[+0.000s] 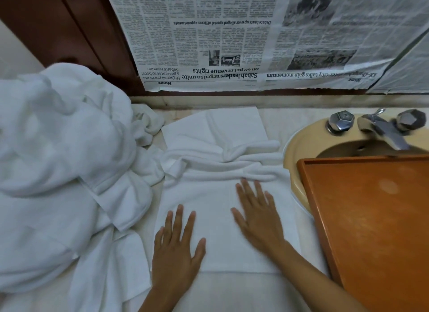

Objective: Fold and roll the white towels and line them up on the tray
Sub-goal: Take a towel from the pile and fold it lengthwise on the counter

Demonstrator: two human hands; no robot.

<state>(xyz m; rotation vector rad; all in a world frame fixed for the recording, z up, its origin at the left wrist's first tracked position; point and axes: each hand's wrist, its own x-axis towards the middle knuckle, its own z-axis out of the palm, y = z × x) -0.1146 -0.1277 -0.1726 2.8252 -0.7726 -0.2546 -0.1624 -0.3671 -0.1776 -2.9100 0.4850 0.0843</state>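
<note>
**Both palms flat on one towel, tray waiting bare**

From the head view, one white towel [216,221] lies spread on the bench [276,123] in front of the person. Its long axis runs from 6 o'clock to 12 o'clock. The near half is smooth. The far half, past the fingertips, is bunched into ridges that lie crosswise.

The left hand [176,249] presses palm-down near the towel's left edge. Its fingers [180,216] are straight and fanned apart and grip nothing. The right hand [257,216] lies flat a little farther up the cloth. Its fingers [246,191] are also spread, and the tips touch the first ridge of wrinkles.

The creased part sits at 12 o'clock from both hands, and the right hand is nearer to it. I'd judge the coming stroke has to push away along the long axis to flatten that end before any fold.

The wooden tray [371,218] is at 3 o'clock, just beside the right forearm, resting across the rim of the sink [294,153]. No roll lies on the part in view, so the task looks barely begun.

At 9 o'clock a loose pile of towels [58,160] spills toward the left hand. Upside-down newspaper [209,44] covers the wall at 12 o'clock. The tap [385,135] sits at about 2 o'clock.
</note>
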